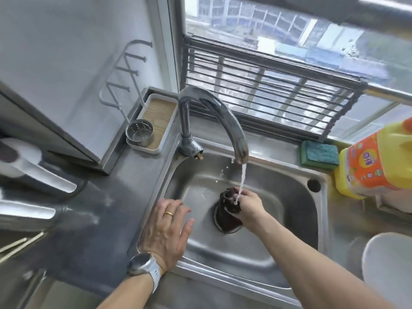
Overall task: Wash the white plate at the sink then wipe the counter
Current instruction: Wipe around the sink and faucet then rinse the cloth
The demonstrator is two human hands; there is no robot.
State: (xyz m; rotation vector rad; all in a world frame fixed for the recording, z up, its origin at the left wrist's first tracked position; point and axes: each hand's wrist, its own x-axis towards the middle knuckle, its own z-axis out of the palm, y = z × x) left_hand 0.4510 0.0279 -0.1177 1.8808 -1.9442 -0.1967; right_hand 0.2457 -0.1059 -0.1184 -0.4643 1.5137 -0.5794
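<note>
Water runs from the chrome tap (225,121) into the steel sink (278,181). Under the stream, over the drain, my right hand (250,207) grips a dark brown cloth (229,210) that hangs down from the fist. My left hand (168,228) lies flat and spread on the sink's left rim, holding nothing; a watch sits on its wrist. The white plate (388,270) rests on the counter at the lower right, partly cut off by the frame edge.
A green and blue sponge (320,156) lies on the sink's back rim. A yellow detergent bottle (376,159) stands at the right. A tray with a steel perforated cup (140,134) sits left of the tap. A folding rack (267,85) leans against the window.
</note>
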